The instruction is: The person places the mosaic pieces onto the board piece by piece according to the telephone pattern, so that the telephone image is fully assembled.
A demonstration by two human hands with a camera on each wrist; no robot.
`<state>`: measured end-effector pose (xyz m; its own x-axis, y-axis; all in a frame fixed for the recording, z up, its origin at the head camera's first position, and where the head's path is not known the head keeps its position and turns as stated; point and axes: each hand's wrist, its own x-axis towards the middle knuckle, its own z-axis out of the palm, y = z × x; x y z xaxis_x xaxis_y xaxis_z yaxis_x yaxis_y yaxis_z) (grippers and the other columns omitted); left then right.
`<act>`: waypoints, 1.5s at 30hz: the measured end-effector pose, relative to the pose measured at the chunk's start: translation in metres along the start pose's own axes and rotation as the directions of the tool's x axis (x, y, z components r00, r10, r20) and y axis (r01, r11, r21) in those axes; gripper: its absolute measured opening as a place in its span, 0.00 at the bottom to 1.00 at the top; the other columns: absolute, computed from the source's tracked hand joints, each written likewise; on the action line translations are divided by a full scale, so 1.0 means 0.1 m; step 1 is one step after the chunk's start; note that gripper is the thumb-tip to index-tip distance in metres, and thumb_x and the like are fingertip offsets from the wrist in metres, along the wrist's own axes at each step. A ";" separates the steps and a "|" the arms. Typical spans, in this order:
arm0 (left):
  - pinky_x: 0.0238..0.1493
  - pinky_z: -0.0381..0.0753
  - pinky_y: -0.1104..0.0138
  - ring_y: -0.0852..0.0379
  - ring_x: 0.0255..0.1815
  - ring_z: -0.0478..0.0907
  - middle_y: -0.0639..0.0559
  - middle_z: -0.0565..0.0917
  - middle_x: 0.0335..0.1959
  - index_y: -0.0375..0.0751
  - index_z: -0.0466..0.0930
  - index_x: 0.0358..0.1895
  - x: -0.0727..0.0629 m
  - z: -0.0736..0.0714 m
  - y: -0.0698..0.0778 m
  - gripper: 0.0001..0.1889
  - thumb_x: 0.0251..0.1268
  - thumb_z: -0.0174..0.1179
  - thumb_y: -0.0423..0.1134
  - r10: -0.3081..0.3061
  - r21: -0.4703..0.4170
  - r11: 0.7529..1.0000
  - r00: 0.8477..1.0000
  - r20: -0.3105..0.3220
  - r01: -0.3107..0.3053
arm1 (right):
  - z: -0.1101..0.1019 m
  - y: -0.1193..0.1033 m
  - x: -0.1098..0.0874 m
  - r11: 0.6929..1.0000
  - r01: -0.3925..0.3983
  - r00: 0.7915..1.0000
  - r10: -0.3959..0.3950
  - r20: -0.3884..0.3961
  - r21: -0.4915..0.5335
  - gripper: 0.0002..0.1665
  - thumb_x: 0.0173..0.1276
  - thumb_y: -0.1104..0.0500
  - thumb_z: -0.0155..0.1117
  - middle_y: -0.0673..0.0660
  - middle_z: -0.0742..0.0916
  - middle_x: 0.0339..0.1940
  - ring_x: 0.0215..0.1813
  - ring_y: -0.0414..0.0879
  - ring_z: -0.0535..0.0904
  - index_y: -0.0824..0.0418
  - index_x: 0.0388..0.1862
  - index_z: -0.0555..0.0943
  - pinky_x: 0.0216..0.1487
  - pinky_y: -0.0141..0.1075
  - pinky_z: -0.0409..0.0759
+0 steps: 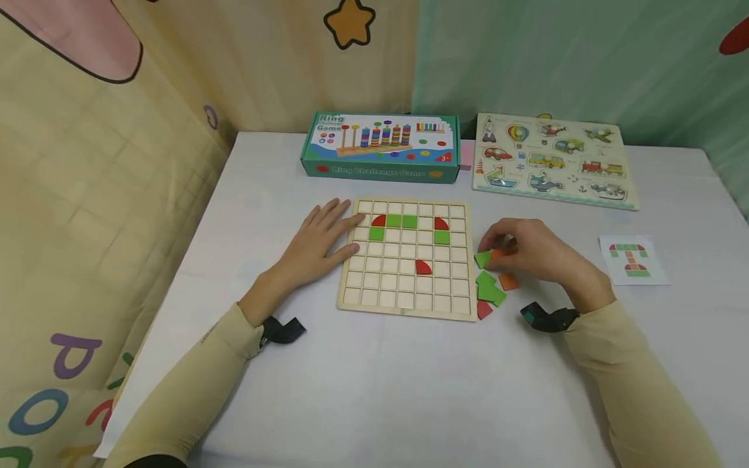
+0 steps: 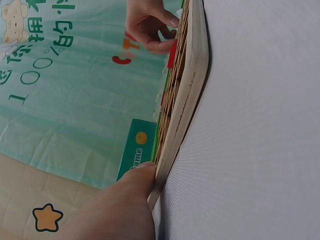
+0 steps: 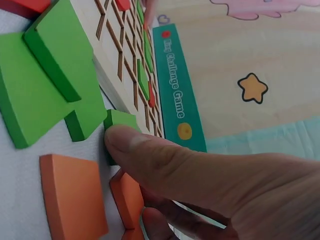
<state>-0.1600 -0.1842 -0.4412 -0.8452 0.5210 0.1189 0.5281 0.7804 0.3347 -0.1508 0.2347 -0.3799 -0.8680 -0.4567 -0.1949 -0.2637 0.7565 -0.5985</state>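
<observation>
A wooden grid board [image 1: 386, 283] lies on the table with several green square tiles and red quarter-circle tiles [image 1: 423, 267] in its cells. My left hand [image 1: 318, 244] rests with fingers spread at the board's left edge, thumb and a fingertip on the frame. Beyond the board's right side, my right hand [image 1: 526, 250] is low over a loose pile, pinching a green tile [image 3: 117, 119] by its edge, thumb on top; its other fingers are partly hidden. Around it lie more green tiles [image 1: 490, 292], orange tiles [image 1: 508, 281] and a red tile [image 1: 484, 309].
A small card [image 1: 634, 261] printed with a coloured tile pattern lies to the right. Behind the board stand a Ring Challenge Game box [image 1: 380, 170] and a vehicle picture puzzle board [image 1: 550, 156]. Printed curtains [image 1: 263, 71] hang around the white table [image 1: 374, 390].
</observation>
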 end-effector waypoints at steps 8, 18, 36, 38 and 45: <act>0.87 0.38 0.43 0.42 0.89 0.44 0.44 0.55 0.87 0.55 0.63 0.83 0.13 -0.06 -0.09 0.34 0.79 0.54 0.58 -0.007 0.002 1.000 0.999 -0.032 0.007 | -0.13 0.01 0.19 0.999 0.037 0.996 -0.036 -0.078 0.003 0.11 0.64 0.59 0.81 0.54 0.86 0.37 0.42 0.48 0.79 0.57 0.40 0.86 0.46 0.31 0.79; 0.87 0.36 0.44 0.44 0.89 0.42 0.45 0.54 0.87 0.57 0.62 0.84 0.27 -0.09 -0.17 0.34 0.79 0.54 0.60 0.003 0.002 1.000 0.999 -0.044 -0.003 | -0.17 -0.35 0.52 0.992 0.009 0.955 0.028 -0.295 0.123 0.13 0.72 0.55 0.73 0.62 0.88 0.42 0.44 0.51 0.82 0.63 0.46 0.85 0.41 0.25 0.76; 0.87 0.36 0.45 0.45 0.89 0.42 0.45 0.54 0.87 0.56 0.61 0.84 0.14 -0.01 -0.11 0.34 0.80 0.53 0.59 -0.013 -0.004 1.000 1.000 -0.003 0.013 | 0.50 -0.49 0.92 0.990 0.061 0.888 0.005 -0.461 0.127 0.09 0.73 0.60 0.72 0.63 0.90 0.41 0.45 0.54 0.84 0.64 0.46 0.90 0.47 0.40 0.79; 0.87 0.36 0.45 0.45 0.89 0.41 0.45 0.53 0.88 0.56 0.61 0.84 0.14 -0.02 -0.11 0.34 0.80 0.53 0.59 -0.012 -0.008 1.000 1.000 0.004 0.012 | 0.51 -0.48 0.91 0.992 0.071 0.888 -0.016 -0.459 0.102 0.09 0.72 0.61 0.73 0.64 0.89 0.43 0.47 0.57 0.82 0.65 0.47 0.91 0.48 0.44 0.78; 0.88 0.34 0.47 0.45 0.90 0.40 0.45 0.53 0.88 0.56 0.61 0.84 0.11 0.02 -0.10 0.35 0.80 0.53 0.60 -0.009 -0.021 1.000 1.000 0.025 0.010 | 0.54 -0.46 0.84 0.998 0.046 0.920 -0.026 -0.391 0.043 0.13 0.72 0.61 0.74 0.65 0.87 0.50 0.51 0.59 0.83 0.64 0.53 0.91 0.52 0.49 0.80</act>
<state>-0.1747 -0.1852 -0.4447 -0.8476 0.5225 0.0922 0.5183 0.7780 0.3550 -0.1886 0.1365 -0.4109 -0.9564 -0.2565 0.1400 -0.2850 0.7135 -0.6401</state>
